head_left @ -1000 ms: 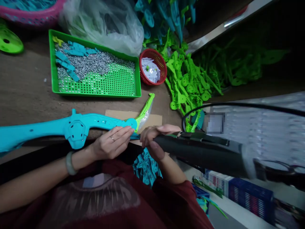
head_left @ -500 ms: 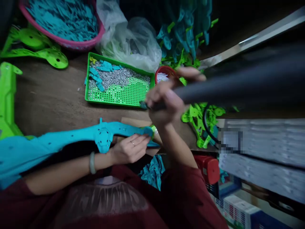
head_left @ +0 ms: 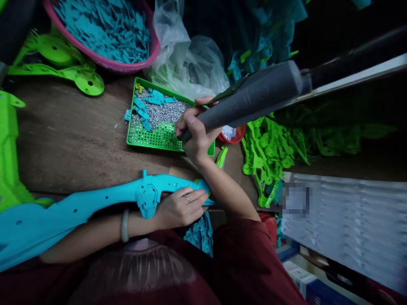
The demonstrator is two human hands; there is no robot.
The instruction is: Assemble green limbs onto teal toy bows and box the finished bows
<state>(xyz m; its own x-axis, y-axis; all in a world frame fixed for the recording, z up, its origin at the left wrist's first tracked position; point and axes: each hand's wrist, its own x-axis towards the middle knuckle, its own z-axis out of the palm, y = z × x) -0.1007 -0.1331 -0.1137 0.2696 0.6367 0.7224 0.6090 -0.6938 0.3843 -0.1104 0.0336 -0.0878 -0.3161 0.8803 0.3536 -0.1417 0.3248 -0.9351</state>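
A long blue plastic part (head_left: 117, 192) lies along the table's front edge, a raised hub near its middle. My left hand (head_left: 182, 206), with a ring on a finger, is closed over its right end, fingers together on the edge. My right hand (head_left: 201, 131) is wrapped round a dark grey electric screwdriver (head_left: 254, 98), held slanting with its body up to the right. The driver's narrow end points down left over a green perforated tray (head_left: 168, 143). Many small silver screws (head_left: 163, 113) and some little blue pieces (head_left: 157, 97) lie in that tray.
A pink basin (head_left: 154, 46) of blue pieces stands at the back left, next to a clear plastic bag (head_left: 203, 63). Green plastic parts (head_left: 267, 148) are heaped on the right, beyond a small red basket (head_left: 238, 134). Larger green parts (head_left: 9, 148) lie at the left.
My right hand with the screwdriver has shifted left over the tray and looks sharper. The view has turned slightly, so the table things sit further right and lower. My left hand stays on the blue part.
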